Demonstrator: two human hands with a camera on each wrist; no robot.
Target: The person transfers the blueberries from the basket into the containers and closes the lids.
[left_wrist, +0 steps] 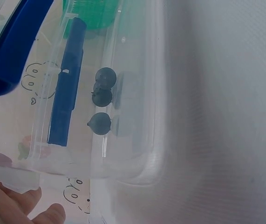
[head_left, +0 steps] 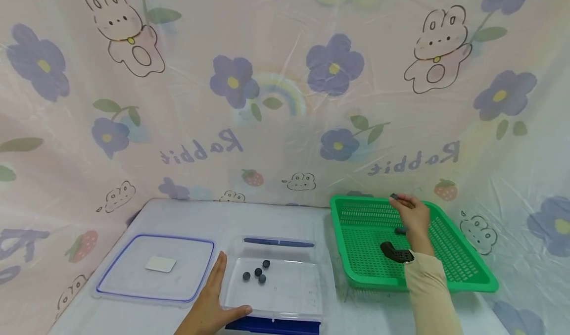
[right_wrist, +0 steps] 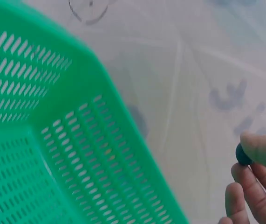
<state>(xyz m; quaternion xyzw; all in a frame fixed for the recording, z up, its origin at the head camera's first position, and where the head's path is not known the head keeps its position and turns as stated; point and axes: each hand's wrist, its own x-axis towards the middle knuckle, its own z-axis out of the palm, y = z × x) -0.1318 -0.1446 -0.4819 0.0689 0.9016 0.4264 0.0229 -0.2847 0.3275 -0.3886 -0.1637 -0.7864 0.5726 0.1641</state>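
Observation:
My right hand point(head_left: 415, 221) is raised over the far right part of the green basket point(head_left: 352, 277), pinching a blueberry point(right_wrist: 242, 155) between thumb and fingertips. A dark band crosses that wrist. My left hand point(head_left: 213, 295) lies along the left side of a clear plastic box point(head_left: 294, 298), fingers straight and thumb stretched out by its front left corner. Several dark blueberries point(head_left: 258, 272) sit together in the left half of the box. In the left wrist view, the blueberries point(left_wrist: 100, 123) show through the clear wall.
Left of the box lies a clear lid point(head_left: 129, 285) with a blue seal, a small white card point(head_left: 161, 264) on top of it. Blue clip flaps point(head_left: 278, 242) edge the box at back and front. A printed curtain point(head_left: 276, 142) hangs behind the white table point(head_left: 178, 214).

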